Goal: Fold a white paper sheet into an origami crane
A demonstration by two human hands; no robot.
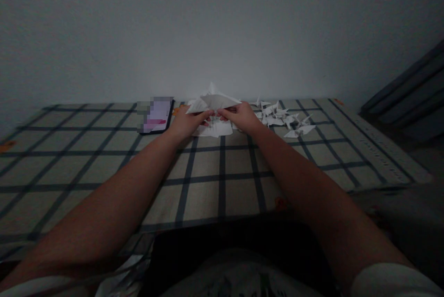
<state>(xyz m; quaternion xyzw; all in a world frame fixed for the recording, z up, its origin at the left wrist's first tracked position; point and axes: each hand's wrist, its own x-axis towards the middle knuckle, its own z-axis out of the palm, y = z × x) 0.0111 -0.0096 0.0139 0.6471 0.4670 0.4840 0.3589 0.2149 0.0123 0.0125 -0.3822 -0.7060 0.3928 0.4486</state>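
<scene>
A partly folded white paper (214,100), with a peak at its top and wide slanting sides, is held up between my hands above the table. My left hand (190,120) pinches its lower left part, thumb pointing inward. On the other side, my right hand (243,116) grips the lower right part, its fingertips close to my left thumb. Beneath the hands lie more white paper sheets (220,129) with faint print. Just right of my right hand sits a pile of folded paper cranes (275,114).
A phone (158,115) with a lit screen lies left of my hands. The checked tablecloth (204,172) covers the table, which stands against a pale wall (222,24). Dark ribbed fabric (412,93) hangs at the right. More paper (121,274) shows at lower left.
</scene>
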